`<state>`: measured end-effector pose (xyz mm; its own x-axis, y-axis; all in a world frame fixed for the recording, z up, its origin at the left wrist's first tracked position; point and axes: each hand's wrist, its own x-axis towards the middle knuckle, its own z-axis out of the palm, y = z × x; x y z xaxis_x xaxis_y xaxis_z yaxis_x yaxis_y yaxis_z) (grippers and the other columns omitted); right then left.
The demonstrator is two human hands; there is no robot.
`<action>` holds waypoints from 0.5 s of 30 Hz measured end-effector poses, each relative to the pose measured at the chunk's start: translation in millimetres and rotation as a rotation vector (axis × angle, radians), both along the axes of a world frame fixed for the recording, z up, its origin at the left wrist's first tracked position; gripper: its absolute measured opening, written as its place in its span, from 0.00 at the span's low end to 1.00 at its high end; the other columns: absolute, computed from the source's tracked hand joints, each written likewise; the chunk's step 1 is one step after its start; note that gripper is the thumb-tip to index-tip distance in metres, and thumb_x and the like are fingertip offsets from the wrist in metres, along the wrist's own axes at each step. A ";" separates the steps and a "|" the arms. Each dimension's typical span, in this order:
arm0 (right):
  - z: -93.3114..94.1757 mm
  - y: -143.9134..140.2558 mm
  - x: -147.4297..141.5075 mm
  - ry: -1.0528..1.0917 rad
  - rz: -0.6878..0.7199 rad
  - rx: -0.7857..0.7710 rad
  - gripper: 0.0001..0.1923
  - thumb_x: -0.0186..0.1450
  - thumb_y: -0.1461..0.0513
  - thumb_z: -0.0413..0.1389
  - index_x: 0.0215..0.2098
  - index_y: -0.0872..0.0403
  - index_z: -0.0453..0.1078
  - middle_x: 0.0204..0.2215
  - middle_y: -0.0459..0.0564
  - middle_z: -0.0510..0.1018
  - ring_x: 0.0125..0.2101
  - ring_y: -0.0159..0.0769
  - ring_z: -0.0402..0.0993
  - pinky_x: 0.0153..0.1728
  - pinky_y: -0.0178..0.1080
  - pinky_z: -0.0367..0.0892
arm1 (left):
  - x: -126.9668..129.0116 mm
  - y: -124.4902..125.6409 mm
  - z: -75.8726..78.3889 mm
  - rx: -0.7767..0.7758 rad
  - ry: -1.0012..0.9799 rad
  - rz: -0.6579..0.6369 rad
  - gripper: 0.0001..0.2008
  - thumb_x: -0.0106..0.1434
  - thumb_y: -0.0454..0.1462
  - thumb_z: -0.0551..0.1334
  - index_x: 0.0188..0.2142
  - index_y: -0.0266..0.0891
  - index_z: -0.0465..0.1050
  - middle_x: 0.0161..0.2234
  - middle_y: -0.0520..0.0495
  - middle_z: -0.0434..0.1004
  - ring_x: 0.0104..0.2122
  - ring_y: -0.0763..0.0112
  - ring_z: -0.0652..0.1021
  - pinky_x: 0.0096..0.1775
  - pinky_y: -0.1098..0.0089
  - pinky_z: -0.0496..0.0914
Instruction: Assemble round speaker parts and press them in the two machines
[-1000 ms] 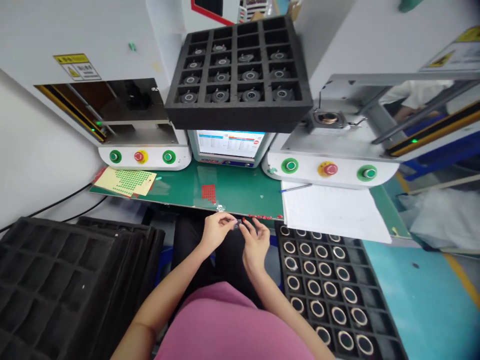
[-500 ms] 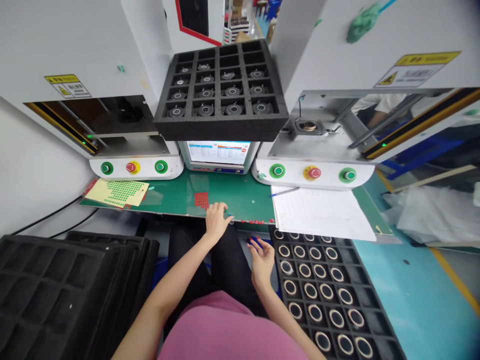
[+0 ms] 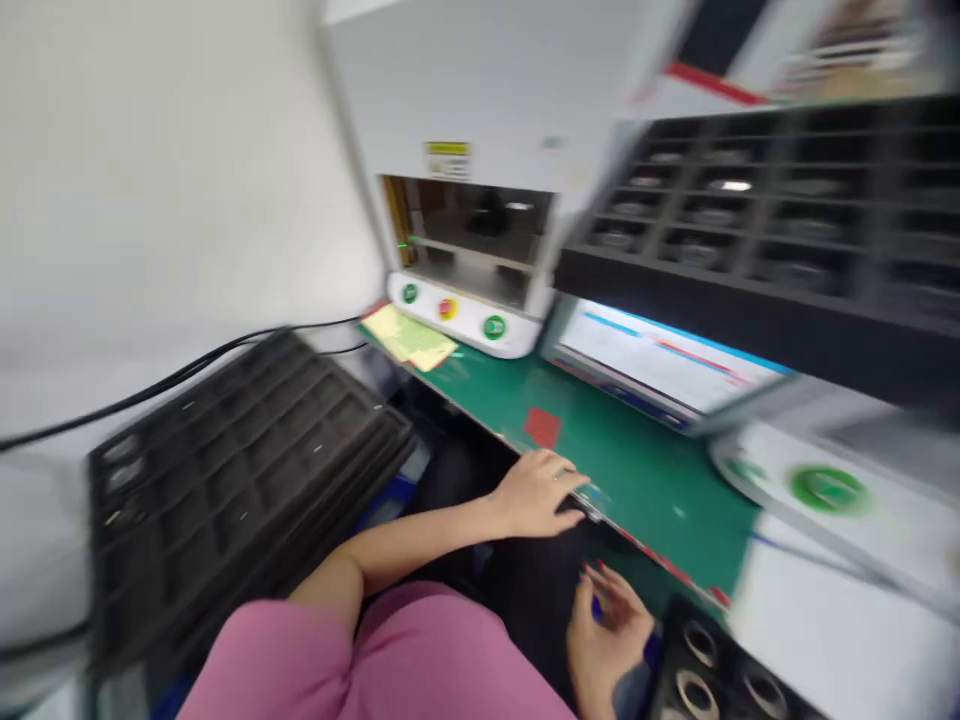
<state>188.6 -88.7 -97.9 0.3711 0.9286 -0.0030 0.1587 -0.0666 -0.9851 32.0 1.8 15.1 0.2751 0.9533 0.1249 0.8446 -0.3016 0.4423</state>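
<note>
My left hand [image 3: 536, 492] lies at the front edge of the green work surface [image 3: 480, 395], palm down, fingers stretched out and apart. By its fingertips is a small clear and bluish bit [image 3: 591, 497], too blurred to name. Lower and to the right, below the table edge, my right hand [image 3: 611, 630] is curled, thumb and fingers close together. A small blue object [image 3: 596, 608] shows between those fingers; its kind cannot be made out. A red sticker sheet [image 3: 542, 427] lies just beyond my left hand. Small red pieces [image 3: 667, 568] line the table edge.
Stacked black foam trays [image 3: 247, 480] stand at left. A white press machine [image 3: 495, 90] with buttons is behind the table. A loaded black tray [image 3: 750, 290] sits above a screen [image 3: 660, 355]. Papers [image 3: 840, 610] and a tray of rings [image 3: 675, 650] are at right.
The view has swung left, bringing the left trays and machine further in, with blur. My left hand stays at the table edge, and my right hand stays curled below it.
</note>
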 end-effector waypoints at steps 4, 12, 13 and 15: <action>-19.0 2.6 -10.6 -0.160 0.353 0.112 0.17 0.62 0.48 0.59 0.34 0.52 0.66 0.34 0.57 0.76 0.36 0.48 0.75 0.46 0.58 0.70 | -70.8 -67.1 48.2 0.196 -0.032 0.419 0.07 0.63 0.37 0.63 0.40 0.45 0.78 0.43 0.48 0.81 0.46 0.67 0.78 0.51 0.67 0.73; -60.0 14.0 -34.6 -0.251 0.820 0.352 0.24 0.65 0.43 0.53 0.29 0.55 0.70 0.28 0.55 0.79 0.30 0.42 0.78 0.33 0.44 0.72 | -236.5 -271.7 113.3 0.202 0.194 1.545 0.10 0.68 0.40 0.60 0.42 0.35 0.74 0.46 0.43 0.77 0.51 0.61 0.75 0.55 0.52 0.68; -61.6 14.6 -34.5 -0.260 0.823 0.371 0.22 0.66 0.44 0.53 0.30 0.55 0.70 0.29 0.55 0.79 0.30 0.42 0.78 0.34 0.44 0.72 | -252.8 -292.3 115.8 0.152 0.210 1.656 0.10 0.68 0.40 0.60 0.42 0.35 0.74 0.46 0.43 0.77 0.50 0.61 0.75 0.55 0.52 0.68; -63.0 14.9 -33.8 -0.278 0.811 0.395 0.19 0.67 0.47 0.54 0.31 0.55 0.69 0.29 0.55 0.79 0.30 0.42 0.78 0.34 0.44 0.73 | -280.2 -326.1 117.7 0.049 0.220 1.836 0.10 0.68 0.40 0.61 0.42 0.34 0.74 0.44 0.43 0.77 0.48 0.61 0.77 0.53 0.51 0.69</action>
<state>154.8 -73.8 -160.9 -0.4489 0.8184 0.3588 0.2429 0.4982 -0.8324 -248.2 -324.3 132.8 -0.9627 0.0340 0.2686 0.1204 0.9423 0.3124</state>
